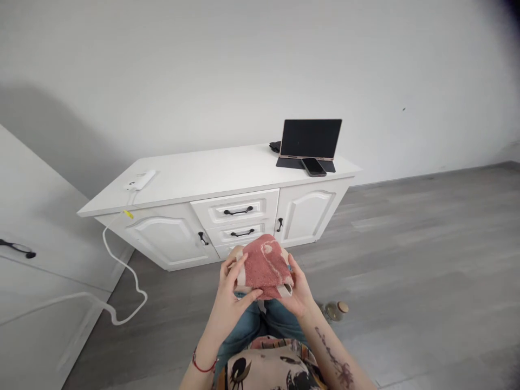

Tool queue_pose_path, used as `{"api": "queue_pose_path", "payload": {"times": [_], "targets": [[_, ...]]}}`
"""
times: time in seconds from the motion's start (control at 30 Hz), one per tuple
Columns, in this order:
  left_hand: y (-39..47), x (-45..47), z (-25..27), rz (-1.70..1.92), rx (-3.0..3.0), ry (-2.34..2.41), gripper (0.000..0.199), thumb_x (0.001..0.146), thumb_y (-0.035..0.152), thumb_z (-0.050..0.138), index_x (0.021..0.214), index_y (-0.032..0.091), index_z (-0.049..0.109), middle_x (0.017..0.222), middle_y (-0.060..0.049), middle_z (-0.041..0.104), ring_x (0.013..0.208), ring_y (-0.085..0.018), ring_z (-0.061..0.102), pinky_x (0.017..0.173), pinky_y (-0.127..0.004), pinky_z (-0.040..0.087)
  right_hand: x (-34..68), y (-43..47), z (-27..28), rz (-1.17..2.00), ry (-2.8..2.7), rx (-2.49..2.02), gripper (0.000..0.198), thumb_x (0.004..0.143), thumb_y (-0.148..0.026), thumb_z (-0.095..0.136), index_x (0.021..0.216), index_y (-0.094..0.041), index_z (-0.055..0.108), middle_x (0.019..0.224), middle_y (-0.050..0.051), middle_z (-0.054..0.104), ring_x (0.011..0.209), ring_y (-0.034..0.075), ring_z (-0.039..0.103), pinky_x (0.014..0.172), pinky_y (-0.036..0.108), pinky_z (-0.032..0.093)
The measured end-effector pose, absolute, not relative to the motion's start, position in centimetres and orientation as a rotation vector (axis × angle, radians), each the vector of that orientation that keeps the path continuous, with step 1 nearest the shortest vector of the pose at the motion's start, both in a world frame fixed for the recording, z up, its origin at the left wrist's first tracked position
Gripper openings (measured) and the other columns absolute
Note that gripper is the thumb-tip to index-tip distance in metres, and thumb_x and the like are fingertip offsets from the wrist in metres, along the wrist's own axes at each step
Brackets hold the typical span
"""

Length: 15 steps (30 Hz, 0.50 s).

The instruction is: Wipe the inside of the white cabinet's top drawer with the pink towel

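Note:
Both my hands hold a pinkish-red fuzzy slipper with a beige sole edge, in front of my body at the lower middle of the head view. My left hand grips its left side, fingers curled over the edge and thumb under it. My right hand holds the right side from below. My knees in blue jeans show just beneath the slipper.
A white sideboard with drawers and doors stands ahead against the wall. On it sit an open dark tablet, a phone and a white power strip with a cable trailing onto the grey floor. A small jar lies on the floor by my right forearm.

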<state>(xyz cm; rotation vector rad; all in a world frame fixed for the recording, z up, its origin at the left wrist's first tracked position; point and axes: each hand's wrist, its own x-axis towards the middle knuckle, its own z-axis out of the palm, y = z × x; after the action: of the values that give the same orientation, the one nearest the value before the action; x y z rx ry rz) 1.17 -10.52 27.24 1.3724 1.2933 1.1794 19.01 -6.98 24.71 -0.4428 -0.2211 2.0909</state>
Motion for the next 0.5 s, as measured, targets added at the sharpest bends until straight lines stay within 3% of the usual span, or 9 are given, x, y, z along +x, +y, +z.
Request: {"api": "queue_pose_path", "payload": {"times": [0.1,0.23,0.4,0.5], "targets": [[-11.2,1.6,28.5,1.115,1.466,1.343,0.047,0.081,0.041,0.067,0.127,0.035,0.06,0.151,-0.006,0.026,0.13,-0.028,0.046,0.092,-0.033,0.054,19.3,-7.8,25.4,2.144,-0.247,-0.408,0.041,0.072,-0.052,0.074,0.099,-0.021,0.069,0.066,-0.001,0.069,0.07,0.018,0.065,0.08,0.038,0.055],[-11.0,1.9,29.4,1.197,1.515,1.494,0.025,0.086,0.042,0.059,0.092,0.026,0.077,0.145,-0.008,0.039,0.125,-0.029,0.05,0.092,-0.034,0.052,19.6,-8.1,26.0,2.184,-0.293,-0.335,0.038,0.066,-0.053,0.079,0.086,-0.023,0.067,0.057,-0.006,0.063,0.066,0.016,0.063,0.08,0.038,0.055],[-8.7,2.7,31.5,1.347,1.627,1.586,0.024,0.084,0.041,0.062,0.076,0.023,0.076,0.133,-0.009,0.048,0.118,-0.028,0.052,0.099,-0.039,0.046,19.2,-7.4,26.6,2.169,-0.368,-0.352,0.048,0.065,-0.051,0.081,0.103,-0.025,0.068,0.099,0.002,0.074,0.095,0.019,0.066,0.087,0.036,0.054],[-6.2,4.1,33.3,1.38,1.681,1.514,0.02,0.084,0.038,0.064,0.076,0.024,0.077,0.124,-0.009,0.053,0.115,-0.027,0.054,0.098,-0.037,0.047,18.3,-6.4,27.0,2.093,-0.308,-0.342,0.033,0.072,-0.047,0.077,0.094,-0.024,0.07,0.098,0.001,0.074,0.101,0.017,0.065,0.094,0.031,0.049]]}}
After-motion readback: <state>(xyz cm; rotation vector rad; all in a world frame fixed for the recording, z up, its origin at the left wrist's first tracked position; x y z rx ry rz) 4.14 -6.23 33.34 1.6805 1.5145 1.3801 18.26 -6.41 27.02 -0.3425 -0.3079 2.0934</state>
